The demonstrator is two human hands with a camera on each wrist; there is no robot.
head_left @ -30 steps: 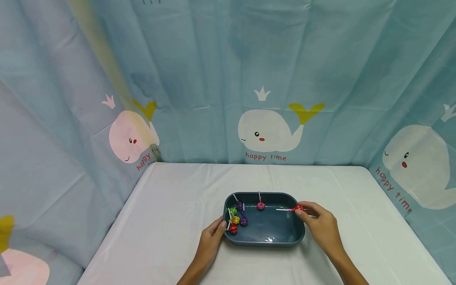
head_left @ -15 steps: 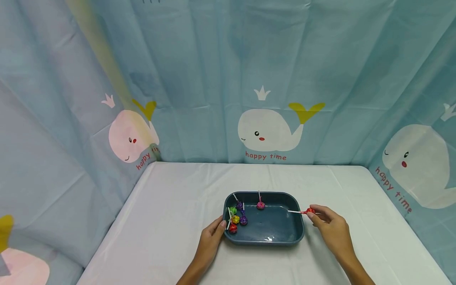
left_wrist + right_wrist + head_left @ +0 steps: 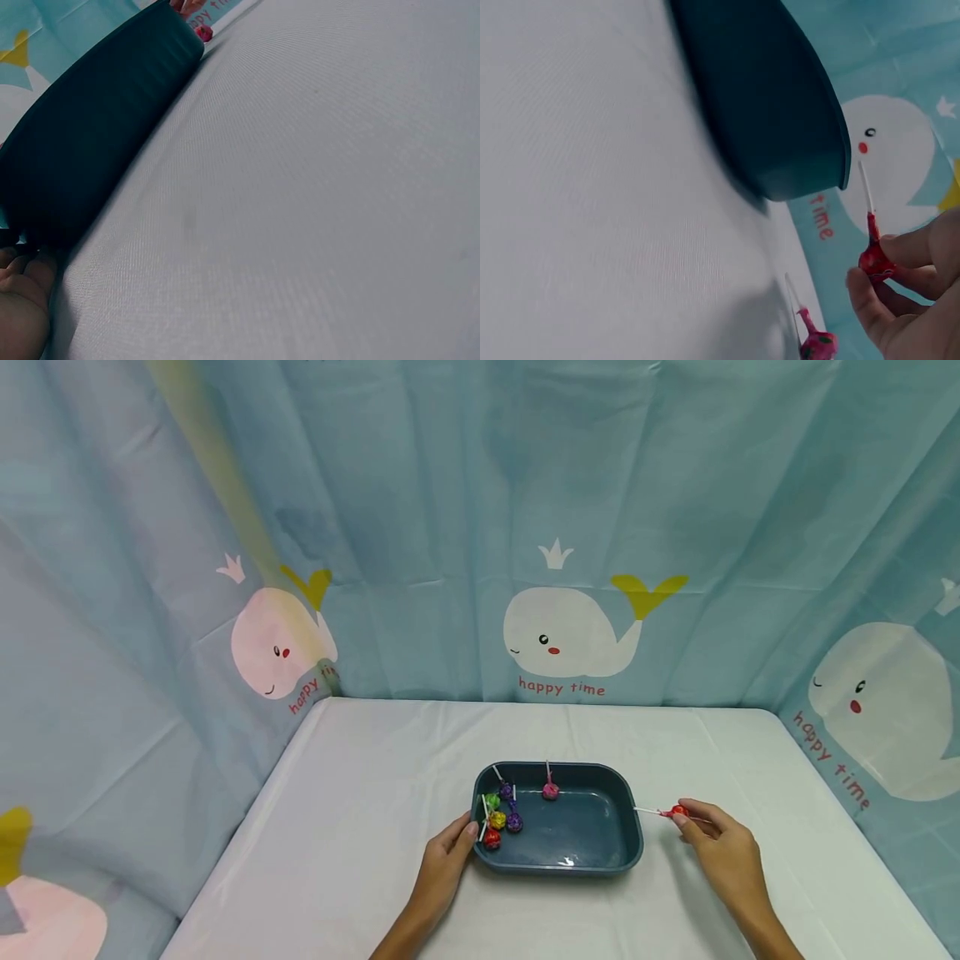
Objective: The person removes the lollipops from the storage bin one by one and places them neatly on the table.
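My left hand [image 3: 441, 862] grips the left end of a dark blue tray [image 3: 577, 865], thumb at the rim. In the left wrist view its fingers show low against the tray's outer wall. To the right of the tray, my right hand [image 3: 723, 852] pinches a red-wrapped lollipop [image 3: 875, 264] by its candy head. The white stick points left, its tip overlapping the tray's right rim in the head view. A pink lollipop [image 3: 817, 345] appears below that hand in the right wrist view.
Several lollipops [image 3: 498, 820] in purple, green, yellow and red are bunched at the tray's left end. Another pink lollipop [image 3: 551, 792] leans by its back wall. A white cloth covers the table [image 3: 375, 793]; a blue whale-print curtain [image 3: 420, 527] hangs behind and beside it.
My right hand has moved right, carrying the red lollipop from over the tray's right end to outside it. The left hand stays on the tray.
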